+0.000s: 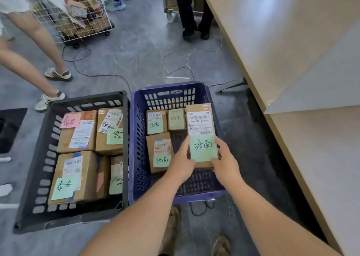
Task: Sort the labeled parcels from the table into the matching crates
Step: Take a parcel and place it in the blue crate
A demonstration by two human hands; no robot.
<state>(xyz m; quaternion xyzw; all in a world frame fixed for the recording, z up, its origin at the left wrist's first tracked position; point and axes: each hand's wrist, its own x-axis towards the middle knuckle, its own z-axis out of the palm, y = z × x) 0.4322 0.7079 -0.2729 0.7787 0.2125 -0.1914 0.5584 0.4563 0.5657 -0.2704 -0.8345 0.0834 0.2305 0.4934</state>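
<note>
The left hand [181,162] and the right hand [226,164] each gripped one side of the parcel [200,123], fingers curled round its bottom end, and held it over the right side of the blue crate [136,138]. If they let go too soon, it could fall hard and land crooked on the boxes [159,152] inside. The black crate [39,158] sat just beside, so a careless toss could put it in the wrong one.

Grey floor [136,57] carrying two slotted crates side by side, nearly touching: a black crate [44,158] at left and a blue crate [134,138] at right. Beyond them lie a white power strip [177,79] and loose cables [163,60]. A wheeled wire cart [78,22] stands farther back, a black mat [11,127] at far left.
</note>
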